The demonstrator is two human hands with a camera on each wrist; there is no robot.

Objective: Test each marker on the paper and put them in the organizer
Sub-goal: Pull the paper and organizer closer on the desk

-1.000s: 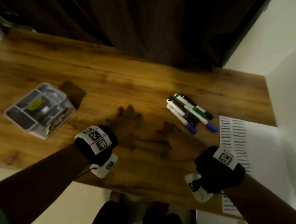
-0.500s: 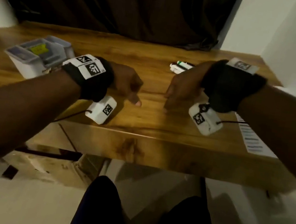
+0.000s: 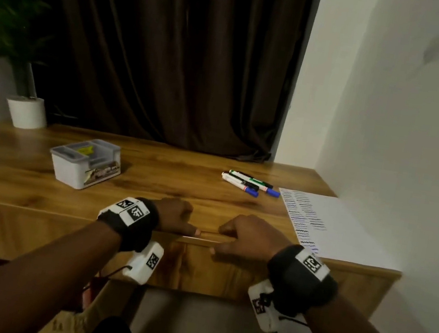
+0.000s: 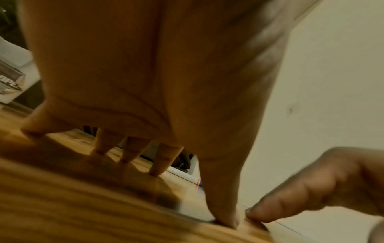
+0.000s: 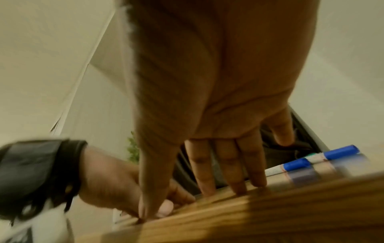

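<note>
Several markers with blue, green and black caps lie in a bunch on the wooden table, right of centre; the blue-capped ones show in the right wrist view. A white paper covered with rows of short strokes lies at the table's right end. The grey plastic organizer stands at the left. My left hand and right hand rest side by side at the front edge and hold nothing. Their fingers touch the tabletop, and the thumbs lie on the edge.
A white pot with a green plant stands at the table's far left corner. A dark curtain hangs behind the table. A white wall closes the right side. My legs are below the front edge.
Both hands have drawn back from the middle of the table to its front edge. The head view has tilted up and now takes in the curtain and wall.
</note>
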